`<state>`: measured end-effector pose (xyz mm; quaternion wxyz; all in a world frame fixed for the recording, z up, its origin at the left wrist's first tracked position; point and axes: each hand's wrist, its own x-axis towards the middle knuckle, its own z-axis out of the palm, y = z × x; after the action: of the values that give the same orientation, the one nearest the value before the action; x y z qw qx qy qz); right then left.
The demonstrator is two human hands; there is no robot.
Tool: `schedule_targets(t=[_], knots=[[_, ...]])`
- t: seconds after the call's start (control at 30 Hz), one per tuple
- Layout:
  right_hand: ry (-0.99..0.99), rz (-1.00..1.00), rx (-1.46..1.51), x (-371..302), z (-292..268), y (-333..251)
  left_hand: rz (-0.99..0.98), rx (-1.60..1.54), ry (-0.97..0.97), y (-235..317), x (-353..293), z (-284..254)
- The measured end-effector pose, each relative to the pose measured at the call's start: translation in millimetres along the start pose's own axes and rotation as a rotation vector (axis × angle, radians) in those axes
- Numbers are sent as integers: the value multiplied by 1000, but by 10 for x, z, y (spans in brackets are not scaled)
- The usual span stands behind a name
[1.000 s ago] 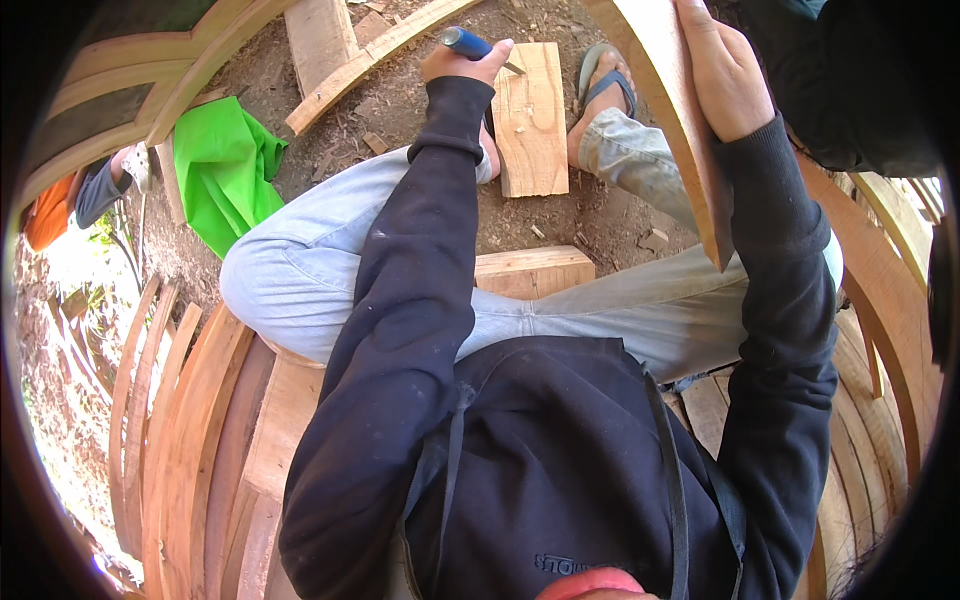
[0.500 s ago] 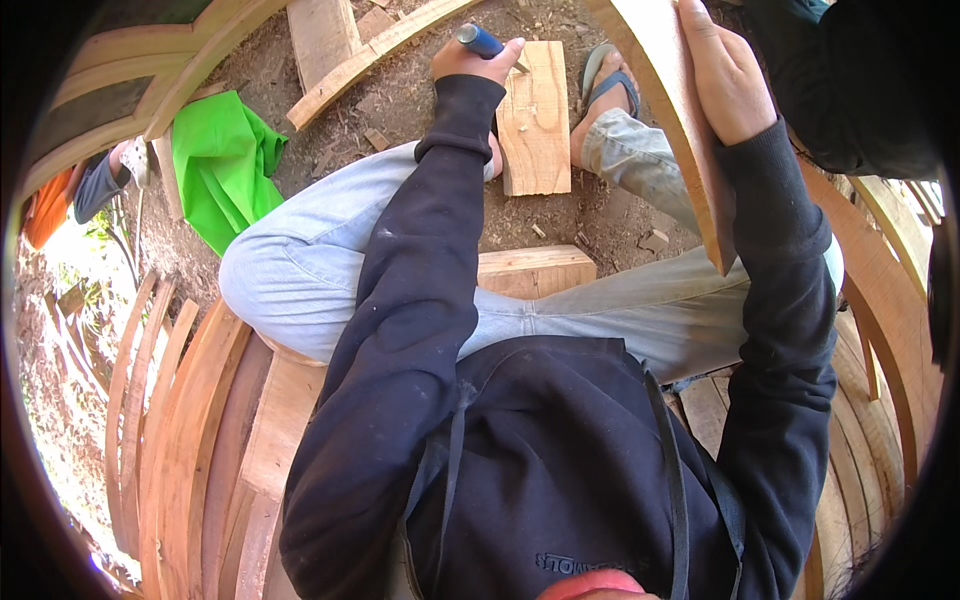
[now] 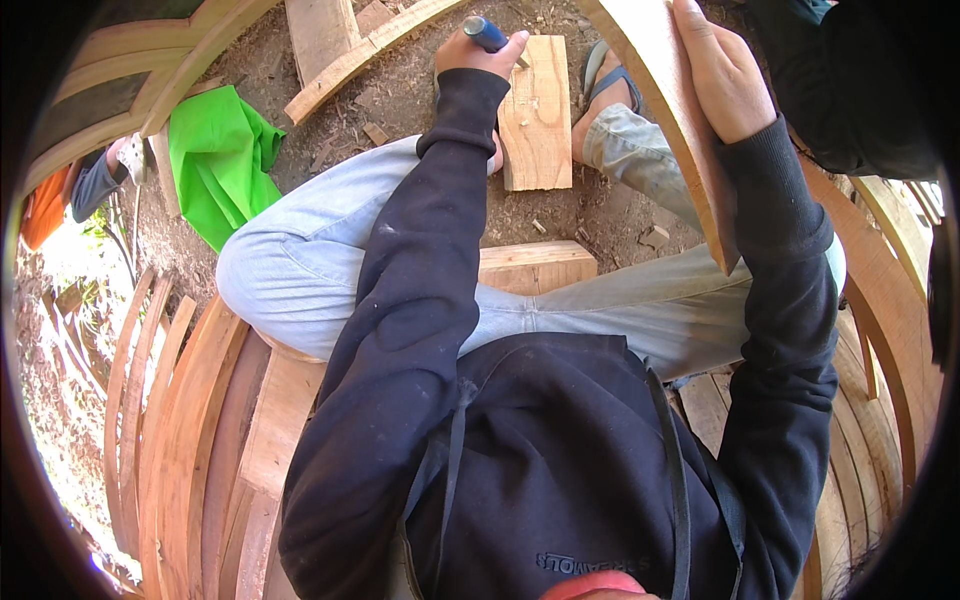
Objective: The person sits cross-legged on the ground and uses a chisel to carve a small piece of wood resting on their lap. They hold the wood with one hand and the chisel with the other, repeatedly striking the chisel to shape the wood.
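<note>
**Tool (image 3: 487, 35) leans closer to the block (image 3: 537, 130)**

We see the left hand (image 3: 466, 58), at upper centre, closed around the blue handle, its thumb lying along it toward the block. Over the last second, this hand and the handle have slid a little rightward, so the handle now sits nearer the block. Its thin metal end shows by the block's upper left edge; whether it bites the wood, we cannot tell. We judge this a small adjustment within the same work, as the block looks no different.

The block lies on the ground (image 3: 510, 225) at upper centre, beside a sandalled foot (image 3: 612, 78). At upper right, the right hand (image 3: 725, 78) lies open against a curved plank (image 3: 665, 110), much as before; we cannot see whether its fingers wrap the far side.

Farther out, a short beam (image 3: 537, 265) lies below the block near mid-frame, a green cloth (image 3: 215, 150) at upper left, and curved strips (image 3: 185, 430) stand at lower left.
</note>
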<state>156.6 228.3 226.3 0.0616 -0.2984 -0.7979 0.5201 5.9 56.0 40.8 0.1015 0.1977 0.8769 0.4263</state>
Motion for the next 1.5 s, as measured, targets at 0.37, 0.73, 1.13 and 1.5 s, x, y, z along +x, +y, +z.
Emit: schedule_targets(t=[0.37,0.73,1.13,1.5], knots=[[-50,-118,-16,-83,-9,9,230,49,75,82,4,240],[77,-303,-288,-201,182,-197,332,172,-13,35,248,470],[52,-36,107,-73,-80,-102,-618,-808,112,-385,249,-114],[5,104,12,-144,-84,-313,-291,-522,-13,-21,322,-212]])
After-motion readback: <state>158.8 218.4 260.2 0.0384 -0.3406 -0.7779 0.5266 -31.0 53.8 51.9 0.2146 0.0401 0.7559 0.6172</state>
